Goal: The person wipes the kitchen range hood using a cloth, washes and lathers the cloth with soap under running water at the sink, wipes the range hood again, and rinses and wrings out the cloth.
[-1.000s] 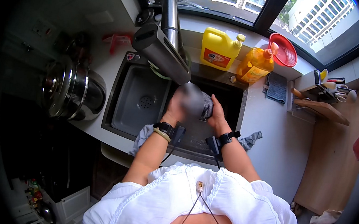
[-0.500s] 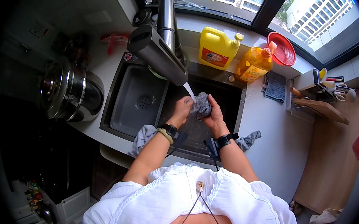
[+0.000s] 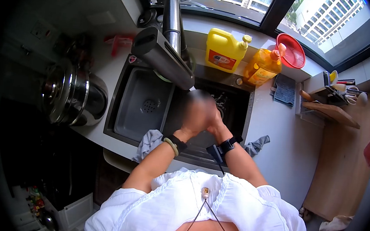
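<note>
Over the right basin of the dark sink (image 3: pixel 165 124), my left hand (image 3: pixel 195 115) and my right hand (image 3: pixel 215 119) are pressed together below the big grey faucet (image 3: pixel 164 58). A blur covers the left hand and the tips of both hands, so single fingers do not show. The wet grey cloth seen between the hands a moment before is hidden by them, and it shows nowhere else in the basin. Water splashes in the basin behind my right hand. My wrists carry dark straps.
A yellow jug (image 3: pixel 224 50), an orange soap bottle (image 3: pixel 262 67) and a red basket (image 3: pixel 290 51) stand behind the sink. Grey rags (image 3: pixel 149 144) (image 3: pixel 257 145) lie at its front edge and right side. A steel pot (image 3: pixel 73 93) is left, a knife rack (image 3: pixel 323 91) right.
My hands have come together, the left moving right and over the grey cloth, which is now out of sight. Water now splashes in the basin behind them.
</note>
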Motion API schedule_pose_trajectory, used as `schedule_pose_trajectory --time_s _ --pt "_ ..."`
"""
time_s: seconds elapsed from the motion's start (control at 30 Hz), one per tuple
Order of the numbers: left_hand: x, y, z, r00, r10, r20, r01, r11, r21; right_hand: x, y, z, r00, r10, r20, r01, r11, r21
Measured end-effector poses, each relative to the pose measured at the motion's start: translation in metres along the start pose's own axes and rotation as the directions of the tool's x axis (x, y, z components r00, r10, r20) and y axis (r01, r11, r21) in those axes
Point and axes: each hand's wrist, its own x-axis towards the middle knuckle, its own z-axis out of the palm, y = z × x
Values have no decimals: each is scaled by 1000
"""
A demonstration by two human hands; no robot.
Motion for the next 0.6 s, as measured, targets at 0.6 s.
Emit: schedule_pose_trajectory --time_s 0.6 --pt "35 -89 17 962 -126 -244 -45 804 -593 -11 -13 -28 994 92 57 -91 996 -23"
